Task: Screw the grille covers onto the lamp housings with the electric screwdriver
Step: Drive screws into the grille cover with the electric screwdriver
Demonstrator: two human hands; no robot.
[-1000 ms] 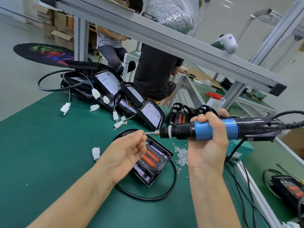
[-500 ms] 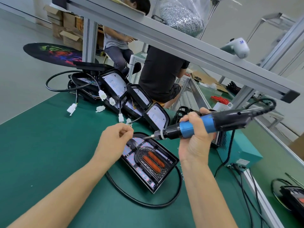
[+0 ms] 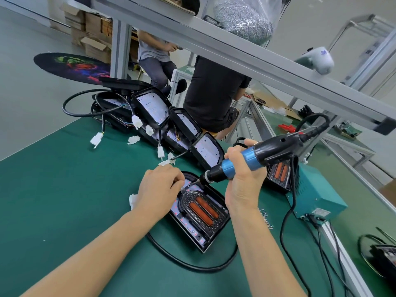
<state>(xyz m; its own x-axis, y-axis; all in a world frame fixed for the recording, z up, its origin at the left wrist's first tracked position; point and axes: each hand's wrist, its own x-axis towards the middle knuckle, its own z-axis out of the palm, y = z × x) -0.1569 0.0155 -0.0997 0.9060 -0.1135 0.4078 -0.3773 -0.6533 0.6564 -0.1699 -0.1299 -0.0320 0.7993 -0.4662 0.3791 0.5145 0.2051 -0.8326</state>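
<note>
Black housing [image 3: 199,213] lies flat on the green surface [image 3: 64,200], grille [image 3: 202,207] seated. Right hand [image 3: 242,181] grips the screwdriver [image 3: 246,159], bit slanting at the top corner; left hand [image 3: 159,189] pinches there. A tilted bit could slip, nicking fingers or marring the lens.

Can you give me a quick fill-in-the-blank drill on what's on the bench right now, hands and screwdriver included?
1. The right hand grips the electric screwdriver by its ____ sleeve.
2. The screwdriver's tip points down at the lamp housing lying flat on the ____ mat.
3. The grille cover shows two ____ oval strips.
4. The left hand rests on the housing's far corner, right beside the screwdriver's ____.

Missing words: blue; green; orange; tip
</note>
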